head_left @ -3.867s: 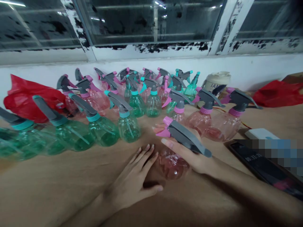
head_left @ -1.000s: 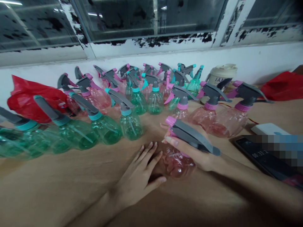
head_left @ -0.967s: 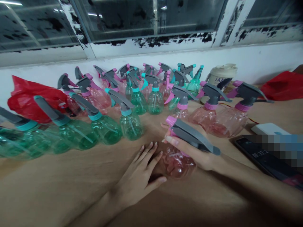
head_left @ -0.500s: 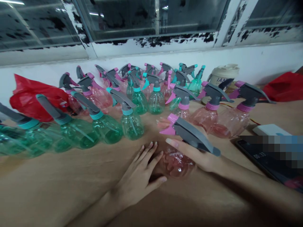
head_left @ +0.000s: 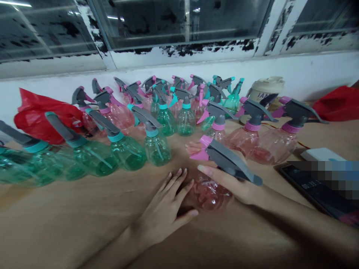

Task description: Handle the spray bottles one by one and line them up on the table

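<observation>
My right hand [head_left: 230, 181] is wrapped round the neck of a clear pink spray bottle [head_left: 211, 194] with a grey and pink trigger head. The bottle stands on the wooden table [head_left: 84, 224], its nozzle facing left. My left hand [head_left: 166, 205] lies flat on the table just left of the bottle, fingers spread, holding nothing. Beyond it stands a green spray bottle [head_left: 157, 149] with a grey and teal head, at the right end of a row of green ones. Behind my right hand are more pink spray bottles [head_left: 241, 138].
Several more pink and green spray bottles crowd toward the wall. A red plastic bag [head_left: 47, 116] sits at left, another red bag [head_left: 339, 102] at far right. Also at right are a cream lidded cup [head_left: 265, 87], a white box [head_left: 322, 153] and a phone [head_left: 311, 190] showing a timer.
Both hands and the pink bottle keep their places. The whole view has shifted very slightly, and the phone's timer digits look different.
</observation>
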Tool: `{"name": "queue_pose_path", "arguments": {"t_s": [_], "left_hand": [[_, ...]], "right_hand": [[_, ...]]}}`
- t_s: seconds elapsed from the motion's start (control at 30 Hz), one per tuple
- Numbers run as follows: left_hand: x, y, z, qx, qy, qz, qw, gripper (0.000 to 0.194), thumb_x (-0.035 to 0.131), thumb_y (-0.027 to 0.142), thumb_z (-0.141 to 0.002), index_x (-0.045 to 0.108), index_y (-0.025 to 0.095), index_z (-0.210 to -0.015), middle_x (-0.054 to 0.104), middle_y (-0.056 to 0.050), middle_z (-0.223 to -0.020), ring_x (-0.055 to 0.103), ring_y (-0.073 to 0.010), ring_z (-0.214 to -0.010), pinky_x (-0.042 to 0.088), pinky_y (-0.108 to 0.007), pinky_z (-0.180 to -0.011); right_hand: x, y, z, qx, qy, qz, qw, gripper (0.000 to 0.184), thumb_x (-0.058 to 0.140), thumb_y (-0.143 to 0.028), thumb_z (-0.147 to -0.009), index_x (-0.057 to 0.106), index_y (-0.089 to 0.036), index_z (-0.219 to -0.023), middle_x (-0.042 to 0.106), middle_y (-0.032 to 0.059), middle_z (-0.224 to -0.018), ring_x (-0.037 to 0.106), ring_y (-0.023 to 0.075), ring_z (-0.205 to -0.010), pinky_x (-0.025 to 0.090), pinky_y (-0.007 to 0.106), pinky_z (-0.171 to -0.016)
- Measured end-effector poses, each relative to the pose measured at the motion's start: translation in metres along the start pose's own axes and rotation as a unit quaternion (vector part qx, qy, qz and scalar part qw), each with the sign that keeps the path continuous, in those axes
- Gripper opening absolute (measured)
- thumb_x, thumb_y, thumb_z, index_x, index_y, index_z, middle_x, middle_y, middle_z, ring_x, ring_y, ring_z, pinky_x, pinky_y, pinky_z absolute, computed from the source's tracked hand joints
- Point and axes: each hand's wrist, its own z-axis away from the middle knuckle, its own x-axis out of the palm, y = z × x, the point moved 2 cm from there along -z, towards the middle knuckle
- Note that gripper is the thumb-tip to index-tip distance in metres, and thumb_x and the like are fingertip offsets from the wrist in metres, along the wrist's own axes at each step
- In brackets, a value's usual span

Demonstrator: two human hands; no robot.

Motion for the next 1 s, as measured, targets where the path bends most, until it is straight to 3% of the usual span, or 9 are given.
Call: {"name": "queue_pose_path", "arguments": {"t_s": [0.13,0.27,0.4,0.57,0.77,0.9,1.0], "left_hand": [[-0.0012,-0.0004,-0.0002,-0.004,-0.003,0.012,1.000,0.062,0.049,0.056,-0.093,0.039,0.017,-0.140,0.035,-0.014,-0.149,0.028,-0.0321,-0.138,0.030,-0.051,-0.109],[-0.0027,0.0006,-0.0005,-0.009,-0.017,0.010,1.000,0.061,0.048,0.055,-0.093,0.039,0.017,-0.141,0.035,-0.013,-0.150,0.029,-0.0298,-0.139,0.029,-0.049,-0.111],[-0.0031,0.0014,-0.0017,-0.006,-0.025,0.009,1.000,0.064,0.049,0.056,-0.093,0.038,0.016,-0.141,0.035,-0.014,-0.150,0.027,-0.0295,-0.139,0.028,-0.049,-0.111],[-0.0032,0.0008,-0.0029,-0.003,-0.032,0.003,0.999,0.064,0.048,0.056,-0.093,0.040,0.014,-0.141,0.033,-0.013,-0.151,0.026,-0.0294,-0.140,0.027,-0.050,-0.111],[-0.0042,0.0006,-0.0032,-0.001,-0.027,0.010,1.000,0.062,0.046,0.057,-0.094,0.043,0.015,-0.139,0.029,-0.013,-0.152,0.022,-0.0282,-0.141,0.027,-0.049,-0.112],[-0.0023,0.0000,-0.0017,-0.006,-0.029,0.004,1.000,0.063,0.046,0.058,-0.094,0.041,0.016,-0.140,0.031,-0.012,-0.152,0.025,-0.0286,-0.140,0.027,-0.049,-0.111],[-0.0011,-0.0003,-0.0011,-0.009,-0.028,0.003,1.000,0.064,0.046,0.058,-0.093,0.039,0.016,-0.141,0.031,-0.013,-0.152,0.026,-0.0290,-0.140,0.027,-0.049,-0.111]], "right_hand": [[-0.0006,0.0000,0.0005,-0.007,-0.002,-0.004,1.000,0.024,0.064,-0.026,-0.083,0.064,-0.027,-0.107,0.070,0.0012,-0.111,0.067,0.0184,-0.095,0.054,0.032,-0.085],[-0.0003,0.0031,0.0007,0.009,-0.004,-0.005,1.000,0.022,0.064,-0.029,-0.082,0.065,-0.027,-0.104,0.071,0.0013,-0.096,0.068,0.0195,-0.086,0.056,0.033,-0.076],[-0.0004,0.0046,-0.0007,0.012,-0.007,-0.015,1.000,0.022,0.064,-0.027,-0.083,0.065,-0.027,-0.105,0.070,0.0015,-0.102,0.068,0.0195,-0.090,0.055,0.034,-0.079],[-0.0005,0.0043,-0.0033,0.012,-0.024,-0.004,1.000,0.008,0.061,-0.031,-0.085,0.063,-0.027,-0.091,0.069,0.0000,-0.086,0.066,0.0172,-0.073,0.055,0.033,-0.067],[-0.0004,0.0035,-0.0036,-0.016,0.005,0.037,0.999,0.014,0.057,-0.034,-0.087,0.063,-0.024,-0.080,0.063,-0.0006,-0.071,0.061,0.0153,-0.064,0.051,0.031,-0.060],[0.0001,0.0053,-0.0031,0.002,-0.012,0.003,1.000,0.013,0.060,-0.034,-0.085,0.065,-0.024,-0.093,0.070,0.0008,-0.089,0.066,0.0174,-0.079,0.054,0.032,-0.073],[-0.0001,0.0067,-0.0015,0.010,-0.016,-0.028,0.999,0.027,0.064,-0.031,-0.083,0.062,-0.025,-0.109,0.070,0.0023,-0.109,0.065,0.0192,-0.100,0.051,0.033,-0.089]]}}
